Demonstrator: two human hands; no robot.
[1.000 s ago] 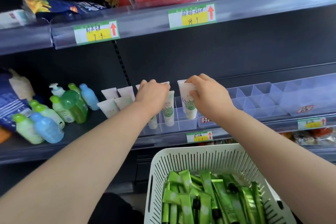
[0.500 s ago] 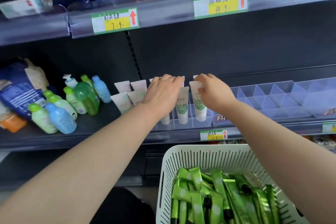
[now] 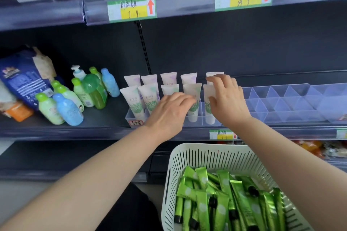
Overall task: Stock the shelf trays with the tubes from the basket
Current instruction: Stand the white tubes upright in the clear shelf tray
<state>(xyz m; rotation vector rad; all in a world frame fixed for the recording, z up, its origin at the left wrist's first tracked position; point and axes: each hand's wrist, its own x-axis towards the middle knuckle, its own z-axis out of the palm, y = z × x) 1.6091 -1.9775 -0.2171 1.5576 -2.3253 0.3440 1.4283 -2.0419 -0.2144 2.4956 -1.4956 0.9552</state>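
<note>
L hand [image 3: 170, 113]: over the tray's front row, palm down, fingers loosely straight. Tips lie on the 4th tube [image 3: 192, 89] from left, no grip on it.
R hand [image 3: 228, 99]: just right of my L hand, not touching it. Thumb in front, fingers behind the end tube [image 3: 206, 90], pinching it near the top. Index tip is up by the back-row tube behind; contact or not, can't tell.
White tubes [image 3: 148, 93]: 2 rows of 5, standing caps down, crimped ends up, green print on the fronts.
Tray [image 3: 131, 118]: clear, divided, at the shelf's near edge. Holds the white tubes.
More trays [image 3: 293, 103]: clear, divided, on the same shelf to the right.
Basket [image 3: 212, 155]: white, slotted, near me, below the shelf, right of centre.
Green tubes [image 3: 223, 210]: heaped in the basket, lying at all angles, black caps.
Shelf [image 3: 97, 118]: dark. Bottles [image 3: 65, 107], green and blue, are left of the tray, some upright, some leaning. Blue bag [image 3: 22, 78] at far left.
Price tag [image 3: 221, 134]: on the shelf edge under my R hand, writing too small to read.
</note>
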